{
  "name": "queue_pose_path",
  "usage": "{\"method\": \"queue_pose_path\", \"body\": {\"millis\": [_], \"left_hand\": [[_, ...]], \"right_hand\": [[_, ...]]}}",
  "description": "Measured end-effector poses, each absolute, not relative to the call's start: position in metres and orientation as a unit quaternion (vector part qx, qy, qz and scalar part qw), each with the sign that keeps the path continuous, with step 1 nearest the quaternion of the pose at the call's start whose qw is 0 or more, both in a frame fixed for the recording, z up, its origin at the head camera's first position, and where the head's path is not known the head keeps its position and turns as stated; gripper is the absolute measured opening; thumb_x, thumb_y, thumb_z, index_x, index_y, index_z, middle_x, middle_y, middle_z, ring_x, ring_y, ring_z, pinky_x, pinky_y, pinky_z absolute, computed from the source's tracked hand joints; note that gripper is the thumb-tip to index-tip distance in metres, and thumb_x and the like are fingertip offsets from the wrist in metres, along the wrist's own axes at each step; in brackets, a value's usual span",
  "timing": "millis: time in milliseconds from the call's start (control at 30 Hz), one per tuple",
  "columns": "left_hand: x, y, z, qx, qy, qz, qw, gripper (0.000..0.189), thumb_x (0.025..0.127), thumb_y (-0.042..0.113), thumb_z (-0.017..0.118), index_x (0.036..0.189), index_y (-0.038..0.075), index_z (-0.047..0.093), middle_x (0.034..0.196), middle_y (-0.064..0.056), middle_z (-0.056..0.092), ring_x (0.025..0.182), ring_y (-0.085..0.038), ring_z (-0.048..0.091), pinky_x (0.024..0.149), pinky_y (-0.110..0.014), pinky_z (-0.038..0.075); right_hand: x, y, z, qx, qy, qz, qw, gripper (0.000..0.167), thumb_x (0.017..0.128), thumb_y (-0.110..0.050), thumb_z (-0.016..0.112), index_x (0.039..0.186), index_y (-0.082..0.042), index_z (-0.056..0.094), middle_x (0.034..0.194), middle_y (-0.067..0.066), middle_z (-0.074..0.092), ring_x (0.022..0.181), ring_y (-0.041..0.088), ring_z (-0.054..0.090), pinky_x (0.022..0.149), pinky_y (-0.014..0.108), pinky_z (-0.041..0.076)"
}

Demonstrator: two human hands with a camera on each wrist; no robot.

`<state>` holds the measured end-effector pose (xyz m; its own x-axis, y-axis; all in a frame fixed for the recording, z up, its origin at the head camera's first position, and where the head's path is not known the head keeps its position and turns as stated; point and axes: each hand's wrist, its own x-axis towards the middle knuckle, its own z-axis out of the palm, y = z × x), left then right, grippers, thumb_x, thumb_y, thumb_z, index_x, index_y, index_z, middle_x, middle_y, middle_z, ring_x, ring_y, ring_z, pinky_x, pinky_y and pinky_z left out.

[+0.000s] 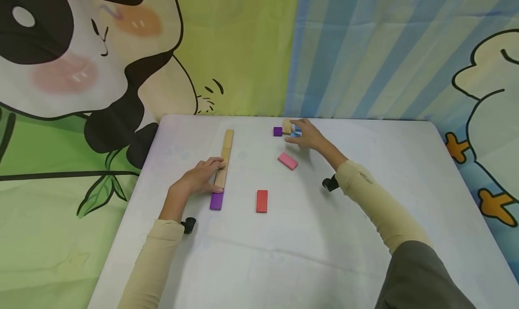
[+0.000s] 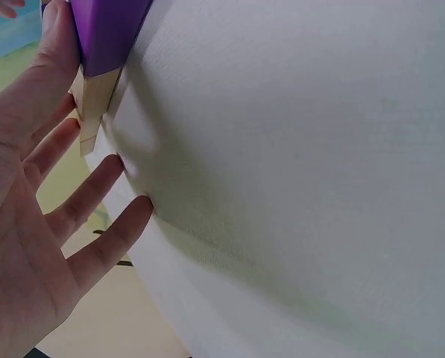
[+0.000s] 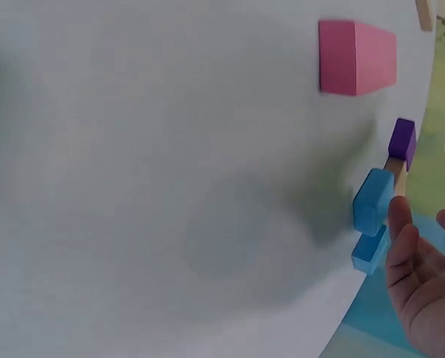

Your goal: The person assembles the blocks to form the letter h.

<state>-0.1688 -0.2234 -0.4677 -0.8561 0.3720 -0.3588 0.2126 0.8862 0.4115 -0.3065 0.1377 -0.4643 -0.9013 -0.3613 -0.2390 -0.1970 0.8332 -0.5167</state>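
Leftmost, left hand (image 1: 198,177), thumb and fingers spread apart along a nearly straight row: two wooden blocks (image 1: 220,179) end to end, with a purple block (image 1: 216,202) at the near end. Thumb beside the joint of wood and purple, other fingers farther up by the wood; touching rather than clamped, presumably to steady the row and hold its pieces in line.

Right of the row, a red block (image 1: 261,201), lengthwise and well apart from either hand; then, near the far edge, a small purple block (image 1: 277,131). Nearer, a pink block (image 1: 288,161), lying askew, apparently in no set alignment. Beside the small purple block, a short wooden piece (image 1: 286,126) and two blue blocks (image 3: 373,203), bunched together, perhaps as a supply within reach.

Over this cluster, right hand (image 1: 308,134), fingertips parted, probably for a pinch; contact with the blocks impossible to tell.

Beneath, a white table (image 1: 284,264) with soft shadows and a faint crease. Behind, a printed cloth (image 1: 251,43): panda at left, blue stripes toward the right, white orange-footed figure at far right.
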Motion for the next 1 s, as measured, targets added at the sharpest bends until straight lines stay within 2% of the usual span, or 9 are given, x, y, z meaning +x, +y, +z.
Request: {"method": "queue_pose_path", "body": {"millis": [200,433,633,800,1000], "left_hand": [[-0.168,-0.224,-0.471,0.15,0.944,0.188,0.224,0.082,0.079,0.036,0.078,0.147,0.013,0.038,0.16,-0.006,0.024,0.14,-0.035,0.031,0.105,-0.058,0.039],[-0.168,-0.225,-0.472,0.146,0.945,0.186,0.224,0.083,0.079,0.037,0.079,0.147,0.014,0.038,0.16,-0.004,0.024,0.141,-0.033,0.031,0.106,-0.057,0.04],[-0.169,-0.226,-0.473,0.147,0.946,0.185,0.222,0.083,0.079,0.037,0.079,0.148,0.015,0.038,0.16,-0.003,0.023,0.141,-0.033,0.031,0.106,-0.057,0.04],[-0.169,-0.226,-0.473,0.146,0.946,0.184,0.221,0.083,0.079,0.037,0.079,0.148,0.015,0.038,0.16,-0.003,0.023,0.14,-0.033,0.031,0.105,-0.056,0.04],[-0.169,-0.226,-0.472,0.148,0.946,0.183,0.222,0.082,0.079,0.037,0.078,0.148,0.015,0.038,0.16,-0.004,0.024,0.141,-0.033,0.031,0.106,-0.056,0.04]], "right_hand": [[-0.328,0.129,-0.473,-0.137,0.944,-0.244,0.177,0.08,0.091,-0.038,0.066,0.153,-0.01,0.026,0.158,0.022,0.023,0.145,0.04,0.026,0.117,0.057,0.026],[-0.34,0.12,-0.477,-0.11,0.948,-0.222,0.197,0.088,0.088,-0.043,0.069,0.155,-0.012,0.022,0.158,0.019,0.023,0.144,0.039,0.027,0.117,0.056,0.025],[-0.345,0.117,-0.48,-0.094,0.951,-0.205,0.212,0.087,0.088,-0.043,0.069,0.155,-0.014,0.022,0.159,0.017,0.024,0.144,0.037,0.028,0.118,0.055,0.025],[-0.347,0.115,-0.48,-0.098,0.956,-0.19,0.2,0.082,0.088,-0.042,0.068,0.153,-0.013,0.028,0.154,0.017,0.033,0.14,0.036,0.035,0.115,0.055,0.03],[-0.348,0.113,-0.478,-0.116,0.96,-0.19,0.172,0.072,0.09,-0.033,0.068,0.149,-0.009,0.035,0.145,0.018,0.044,0.131,0.034,0.045,0.109,0.052,0.038]]}}
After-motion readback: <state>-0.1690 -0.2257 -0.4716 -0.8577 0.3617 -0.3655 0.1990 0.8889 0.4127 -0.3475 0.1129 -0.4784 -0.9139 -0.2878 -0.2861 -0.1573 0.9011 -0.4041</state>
